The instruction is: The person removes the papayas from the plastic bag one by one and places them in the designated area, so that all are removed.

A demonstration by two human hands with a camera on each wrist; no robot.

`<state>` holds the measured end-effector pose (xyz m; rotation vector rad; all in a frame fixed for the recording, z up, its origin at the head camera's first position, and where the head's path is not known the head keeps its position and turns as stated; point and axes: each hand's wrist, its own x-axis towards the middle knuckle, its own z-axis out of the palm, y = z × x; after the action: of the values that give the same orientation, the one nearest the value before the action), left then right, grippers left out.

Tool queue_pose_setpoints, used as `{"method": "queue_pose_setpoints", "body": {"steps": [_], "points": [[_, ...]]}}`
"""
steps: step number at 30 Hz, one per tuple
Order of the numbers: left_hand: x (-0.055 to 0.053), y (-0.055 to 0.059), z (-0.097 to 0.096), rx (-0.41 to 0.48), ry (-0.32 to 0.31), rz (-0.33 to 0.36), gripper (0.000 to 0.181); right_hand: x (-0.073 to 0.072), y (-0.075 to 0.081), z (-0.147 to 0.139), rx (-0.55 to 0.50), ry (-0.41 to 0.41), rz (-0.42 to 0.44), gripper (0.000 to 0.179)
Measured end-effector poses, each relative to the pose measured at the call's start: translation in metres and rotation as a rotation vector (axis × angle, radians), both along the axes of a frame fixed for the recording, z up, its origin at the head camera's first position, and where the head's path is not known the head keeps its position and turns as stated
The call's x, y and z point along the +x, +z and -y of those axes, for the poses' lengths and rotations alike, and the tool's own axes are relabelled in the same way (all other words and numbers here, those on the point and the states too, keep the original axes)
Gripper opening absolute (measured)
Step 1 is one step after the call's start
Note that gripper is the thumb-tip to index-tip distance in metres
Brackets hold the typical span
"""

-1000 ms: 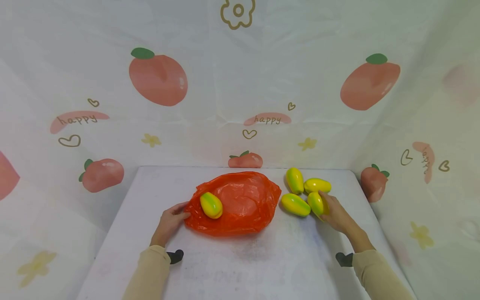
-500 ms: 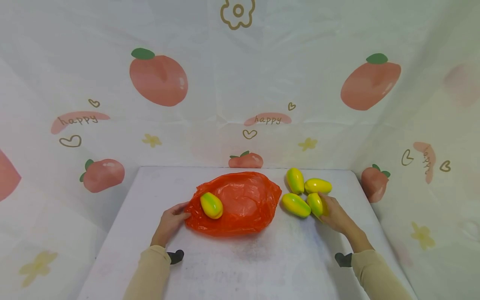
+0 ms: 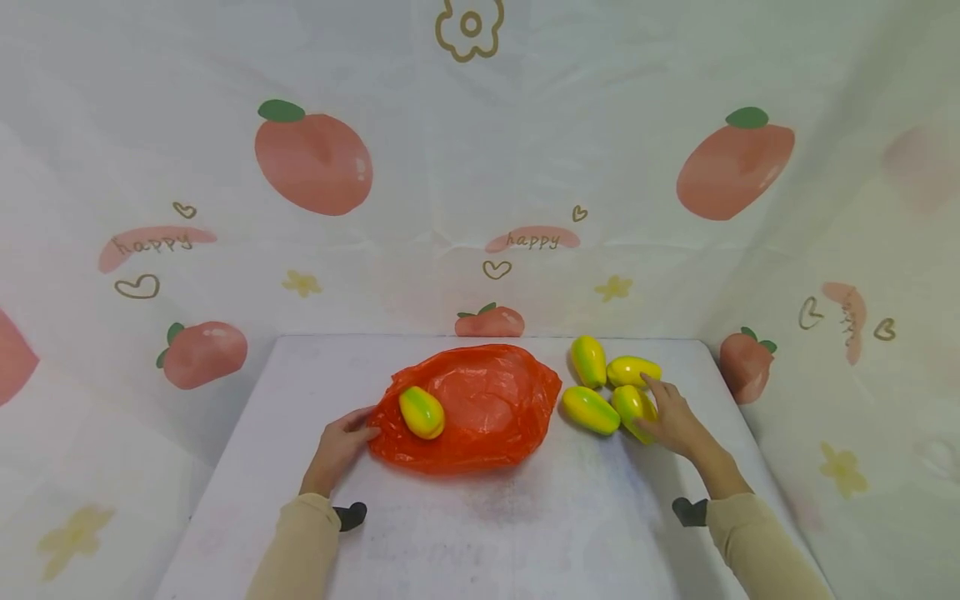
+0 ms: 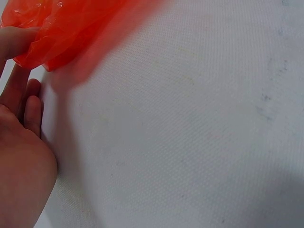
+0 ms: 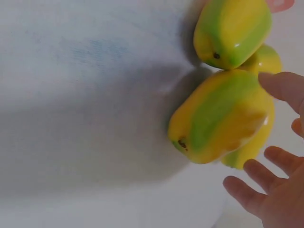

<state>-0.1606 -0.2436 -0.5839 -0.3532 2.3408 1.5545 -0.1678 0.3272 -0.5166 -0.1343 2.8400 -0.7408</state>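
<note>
A red plastic bag (image 3: 487,400) lies flattened on the table, with one yellow-green papaya (image 3: 422,412) on its left part. My left hand (image 3: 337,446) pinches the bag's left edge; in the left wrist view, the thumb lies over the crumpled red film (image 4: 71,28). To the right of the bag, several more papayas sit close together. My right hand (image 3: 678,421) is spread beside the nearest-right papaya (image 3: 632,412), thumb and fingers apart. In the right wrist view, that papaya (image 5: 209,118) rests on the table with the fingers (image 5: 244,194) off it.
Other papayas stand around it: one (image 3: 591,410) to its left, one (image 3: 588,362) at the back and one (image 3: 634,371) behind. The white table (image 3: 487,542) meets a printed cloth backdrop (image 3: 420,167) at its back edge.
The fingers of my right hand have spread off the papaya they were around, and more of it shows. My left hand stays at the bag's edge.
</note>
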Motion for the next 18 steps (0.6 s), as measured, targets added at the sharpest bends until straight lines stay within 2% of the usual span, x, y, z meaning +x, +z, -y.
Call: {"method": "queue_pose_setpoints", "body": {"steps": [6,12,18], "points": [[0.000,-0.002,0.000,0.005,0.008,0.006,0.054,-0.002,0.010,0.006,0.051,-0.025,-0.035,0.089],[0.000,0.001,-0.001,-0.008,0.009,0.009,0.053,-0.005,0.013,0.013,0.147,-0.050,-0.088,0.094],[0.001,0.001,-0.001,-0.010,0.006,0.013,0.053,-0.007,0.019,0.022,0.224,-0.045,-0.097,0.099]]}}
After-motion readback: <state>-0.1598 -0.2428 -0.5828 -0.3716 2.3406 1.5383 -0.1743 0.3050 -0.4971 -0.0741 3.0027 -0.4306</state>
